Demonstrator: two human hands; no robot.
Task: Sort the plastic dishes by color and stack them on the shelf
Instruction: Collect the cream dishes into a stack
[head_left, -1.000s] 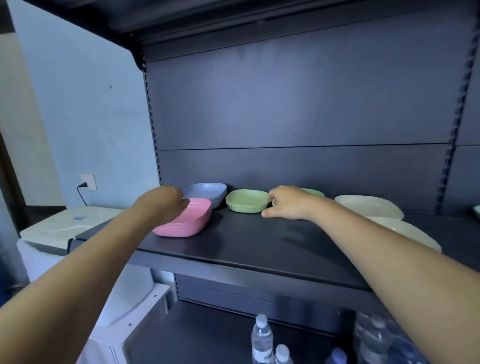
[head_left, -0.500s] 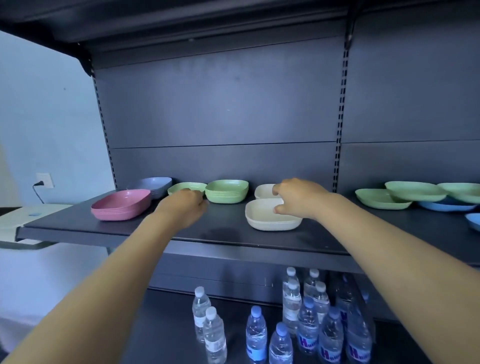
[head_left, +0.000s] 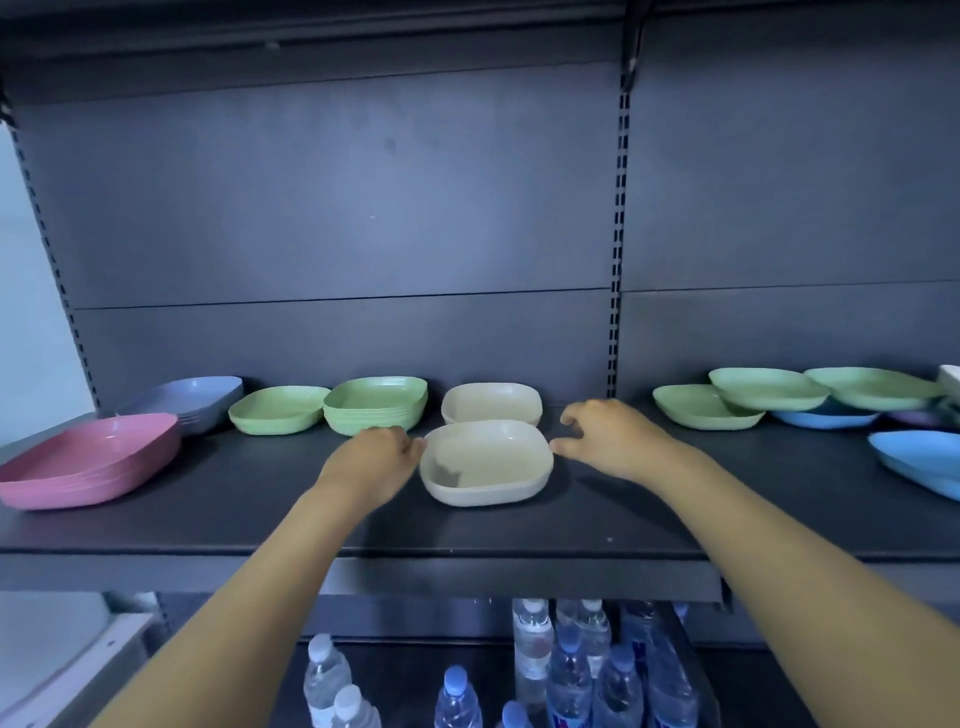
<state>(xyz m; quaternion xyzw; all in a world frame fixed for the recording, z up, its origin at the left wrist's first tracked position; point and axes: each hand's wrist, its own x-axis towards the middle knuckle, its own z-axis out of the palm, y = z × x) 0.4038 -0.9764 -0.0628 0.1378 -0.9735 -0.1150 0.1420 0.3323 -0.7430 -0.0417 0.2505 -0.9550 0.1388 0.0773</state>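
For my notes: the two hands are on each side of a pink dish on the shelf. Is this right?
No. The head view shows the left hand and right hand on each side of a cream dish, not pink, on the shelf.

Blue plate (head_left: 917, 457) and white dish (head_left: 950, 382) (far right) partly beyond the picture's edge.

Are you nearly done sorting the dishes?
About halfway. Done: pink stack, blue-grey stack, green stack and cream stack. In hand: left hand and right hand flank a loose cream dish. To do: a single green dish, plus mixed green dishes and blue dishes on the right.
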